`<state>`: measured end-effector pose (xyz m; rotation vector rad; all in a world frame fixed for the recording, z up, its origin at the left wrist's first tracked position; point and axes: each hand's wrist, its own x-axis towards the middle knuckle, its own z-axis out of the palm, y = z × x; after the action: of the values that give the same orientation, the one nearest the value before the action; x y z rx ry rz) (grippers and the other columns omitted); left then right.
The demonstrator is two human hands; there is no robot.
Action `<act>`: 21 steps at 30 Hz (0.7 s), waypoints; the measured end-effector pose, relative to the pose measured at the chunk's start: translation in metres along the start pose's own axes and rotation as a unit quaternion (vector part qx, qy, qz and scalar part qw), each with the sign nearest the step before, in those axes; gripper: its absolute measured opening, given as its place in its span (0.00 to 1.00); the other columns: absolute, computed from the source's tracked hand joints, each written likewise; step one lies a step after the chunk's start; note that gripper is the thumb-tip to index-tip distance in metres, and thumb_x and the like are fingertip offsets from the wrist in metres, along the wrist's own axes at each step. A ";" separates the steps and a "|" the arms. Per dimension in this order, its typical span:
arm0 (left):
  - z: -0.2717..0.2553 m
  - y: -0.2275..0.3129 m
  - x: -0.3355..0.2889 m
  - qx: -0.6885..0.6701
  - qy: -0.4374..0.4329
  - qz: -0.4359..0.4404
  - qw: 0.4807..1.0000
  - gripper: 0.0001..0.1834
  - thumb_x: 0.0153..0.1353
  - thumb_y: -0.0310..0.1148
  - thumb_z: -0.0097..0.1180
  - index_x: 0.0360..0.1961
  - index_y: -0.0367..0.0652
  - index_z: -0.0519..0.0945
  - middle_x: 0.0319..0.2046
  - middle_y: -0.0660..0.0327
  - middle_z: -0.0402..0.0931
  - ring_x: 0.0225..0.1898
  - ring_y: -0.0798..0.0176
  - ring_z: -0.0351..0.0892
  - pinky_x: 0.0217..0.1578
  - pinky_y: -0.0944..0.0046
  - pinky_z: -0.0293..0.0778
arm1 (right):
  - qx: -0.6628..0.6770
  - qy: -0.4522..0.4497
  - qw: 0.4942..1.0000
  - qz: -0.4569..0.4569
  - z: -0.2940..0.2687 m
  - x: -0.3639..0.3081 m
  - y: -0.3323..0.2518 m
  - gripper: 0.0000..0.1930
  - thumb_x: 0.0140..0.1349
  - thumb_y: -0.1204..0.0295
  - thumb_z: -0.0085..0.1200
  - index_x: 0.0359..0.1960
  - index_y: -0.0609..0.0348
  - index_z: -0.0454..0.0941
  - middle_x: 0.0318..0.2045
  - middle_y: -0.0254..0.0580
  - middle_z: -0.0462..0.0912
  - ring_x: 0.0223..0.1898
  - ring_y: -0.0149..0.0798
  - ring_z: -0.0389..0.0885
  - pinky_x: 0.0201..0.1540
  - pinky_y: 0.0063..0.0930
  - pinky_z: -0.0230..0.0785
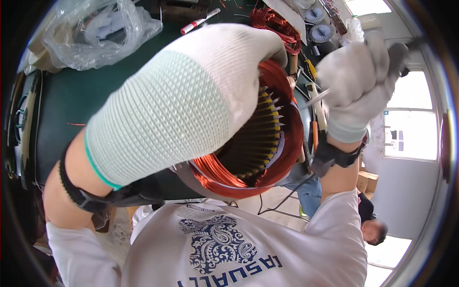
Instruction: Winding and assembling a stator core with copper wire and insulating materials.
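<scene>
A motor stator [253,143] with a thick ring of copper winding [229,178] sits in front of me; yellow slot liners line its bore. My left hand [229,71], in a white knitted glove, reaches across it and bends over the winding's far left rim. Its fingers curl round the copper there, though most of them are hidden behind the hand. Raised to the right of the stator, my right hand [356,76] is gloved too and closed in a fist. A thin pale metal shaft [315,99] juts from it toward the winding; motion blur hides the tool's kind.
Beyond the stator lie a red copper wire bundle [276,26] and a red-and-white marker [200,21] on the green table [62,107]. A clear plastic bag [103,36] is at far left. Hand tools [313,112] lie right of the stator. Another person [370,222] is at lower right.
</scene>
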<state>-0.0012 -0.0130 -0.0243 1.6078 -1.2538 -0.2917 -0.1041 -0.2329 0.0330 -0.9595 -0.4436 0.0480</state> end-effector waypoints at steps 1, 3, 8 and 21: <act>0.003 -0.004 0.001 0.031 -0.013 0.004 0.999 0.18 0.64 0.19 0.43 0.52 0.39 0.78 0.43 0.48 0.81 0.48 0.47 0.82 0.52 0.59 0.75 | -0.029 0.063 0.997 0.020 -0.033 -0.024 -0.026 0.16 0.73 0.54 0.49 0.38 0.54 0.70 0.21 0.31 0.68 0.17 0.29 0.65 0.16 0.24 0.60; 0.005 0.002 0.004 0.041 -0.013 0.014 0.999 0.19 0.65 0.19 0.43 0.53 0.40 0.78 0.45 0.48 0.81 0.49 0.47 0.82 0.54 0.59 0.75 | -0.069 0.238 0.966 0.069 -0.069 -0.058 -0.030 0.14 0.72 0.58 0.54 0.45 0.56 0.74 0.22 0.28 0.67 0.20 0.24 0.63 0.19 0.21 0.56; 0.003 0.007 -0.015 0.019 0.014 -0.041 0.999 0.24 0.64 0.17 0.37 0.59 0.36 0.76 0.54 0.50 0.79 0.57 0.55 0.79 0.63 0.61 0.68 | -0.368 0.574 0.694 0.231 -0.107 -0.133 0.002 0.15 0.76 0.61 0.45 0.52 0.56 0.76 0.23 0.29 0.72 0.18 0.22 0.64 0.16 0.17 0.55; -0.016 0.073 0.023 -0.077 -0.068 -0.019 0.995 0.20 0.65 0.36 0.59 0.53 0.33 0.79 0.45 0.61 0.82 0.47 0.69 0.80 0.53 0.66 0.74 | -0.358 0.234 0.892 -0.145 0.090 0.006 0.021 0.34 0.76 0.58 0.48 0.73 0.67 0.53 0.52 0.46 0.80 0.57 0.31 0.78 0.53 0.21 0.73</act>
<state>-0.0223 -0.0171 0.0511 1.5014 -1.2723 -0.5172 -0.1299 -0.1488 0.0621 -1.5658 -0.1385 -0.6502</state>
